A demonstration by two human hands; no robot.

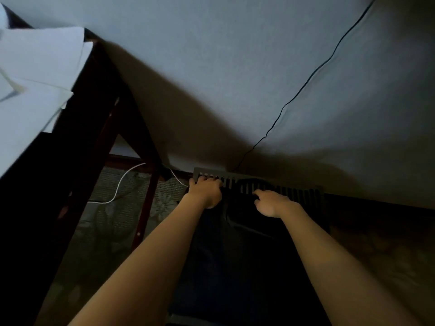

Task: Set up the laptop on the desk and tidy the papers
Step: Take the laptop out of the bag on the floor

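Papers (35, 74) lie in a loose, overlapping pile on the dark wooden desk (77, 128) at the upper left. Their white corners stick out past the desk's edge, closest to the camera. Below them, two bare forearms reach forward and down to the floor at the foot of the wall.

The left hand (205, 192) grips the left end of a black slatted panel (299, 194), with its fingers curled over the top edge. The right hand (270, 204) rests just beside it, fingers bent onto a dark flat object (247, 222) that lies in front of the slats. In the dim light it is not clear whether this hand pinches anything, or whether the object is the laptop.

Left of the hands, a desk leg (147, 208) stands on patterned carpet (113, 222). A white cable (120, 182) curves across the carpet toward the panel. The panel leans against the grey wall (211, 67), and a thin black cable (306, 83) runs up the wall from behind it to the upper right.
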